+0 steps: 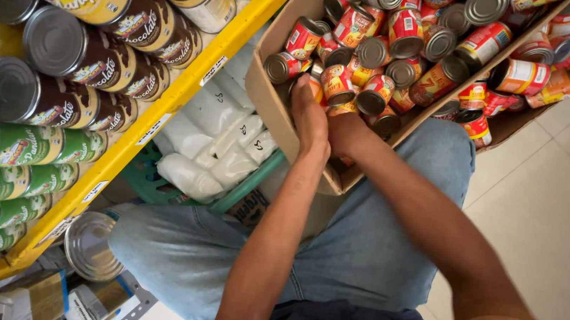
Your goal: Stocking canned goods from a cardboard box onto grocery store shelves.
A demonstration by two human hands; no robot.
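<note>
Two bare hands in cardboard box (271, 102) resting on person's lap, near its left wall. Left hand (311, 117) curled over small red-orange can (337, 82), fingers hidden among cans, grip cannot be told. Right hand (346, 132) mostly hidden behind left, state cannot be told. Box holds dozens of small red-orange cans with silver ends, jumbled, too many to count. Yellow shelf (163, 108) at left: brown tins (90, 62) in three rows, green tins (18, 146) in about four rows. Several white bags (215, 153) below shelf edge

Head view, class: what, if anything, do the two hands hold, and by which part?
Cannot be told: both the left hand and right hand reach among red cans in the cardboard box; fingers hidden.
</note>
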